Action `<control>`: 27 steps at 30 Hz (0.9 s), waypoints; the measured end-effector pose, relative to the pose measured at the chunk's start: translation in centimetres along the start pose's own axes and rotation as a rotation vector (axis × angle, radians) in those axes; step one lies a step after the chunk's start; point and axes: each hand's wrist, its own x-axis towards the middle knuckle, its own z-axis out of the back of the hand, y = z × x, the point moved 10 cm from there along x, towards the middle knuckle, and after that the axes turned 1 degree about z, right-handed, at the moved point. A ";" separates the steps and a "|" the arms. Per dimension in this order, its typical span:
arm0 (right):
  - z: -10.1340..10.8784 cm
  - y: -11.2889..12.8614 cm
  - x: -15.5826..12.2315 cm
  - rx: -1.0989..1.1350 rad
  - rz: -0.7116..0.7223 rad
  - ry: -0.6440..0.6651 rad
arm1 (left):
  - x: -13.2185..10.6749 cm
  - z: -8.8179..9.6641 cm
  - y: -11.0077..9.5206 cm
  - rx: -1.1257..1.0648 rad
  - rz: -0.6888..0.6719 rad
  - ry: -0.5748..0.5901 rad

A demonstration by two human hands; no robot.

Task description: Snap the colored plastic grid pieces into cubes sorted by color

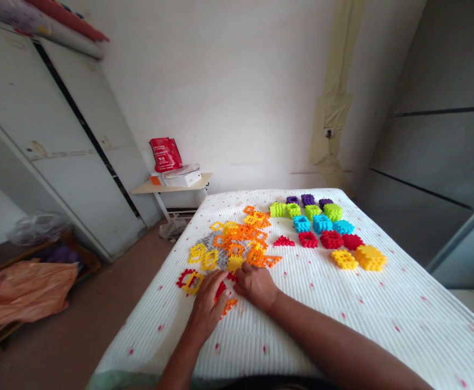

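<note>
Both hands are at the near end of a loose pile of plastic interlocking building pieces. My left hand [210, 306] is spread, its thumb apart from the fingers, with a red piece [221, 291] showing between them. Close beside it on the right, my right hand [257, 284] has its fingers curled down among the pieces; what they grip is hidden. A yellow square piece [235, 264] lies just beyond the fingertips. Part of an orange piece [230, 306] shows by my left thumb. Yellow frame pieces [194, 283] lie left of my left hand, and orange pieces [237, 234] spread farther back.
Assembled blocks stand in colour rows at right: yellow [370, 257], red [331, 239], blue [322, 223], green [333, 211] and purple [307, 200]. A red triangular piece [284, 241] lies between pile and rows. A small table [147, 188] with a red bag [166, 154] stands behind.
</note>
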 end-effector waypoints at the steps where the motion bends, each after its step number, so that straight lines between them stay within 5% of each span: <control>1: -0.2 -0.1 0.1 -0.008 -0.005 -0.006 | 0.0 -0.1 -0.1 0.002 -0.002 0.007; 13: 1.1 0.4 0.2 -0.094 0.159 -0.119 | 0.1 -1.0 -0.3 0.095 -0.045 0.027; 18: 3.0 -4.8 0.2 0.128 -0.115 -0.280 | 0.6 -2.0 -1.6 0.176 -0.085 0.008; 22: 4.1 -8.5 -0.5 0.457 -0.189 -0.502 | 1.7 -3.0 -2.1 0.199 -0.070 -0.057; 27: 2.9 -12.5 -0.9 0.837 -0.323 -0.605 | 3.9 -3.8 -1.7 0.213 -0.025 -0.150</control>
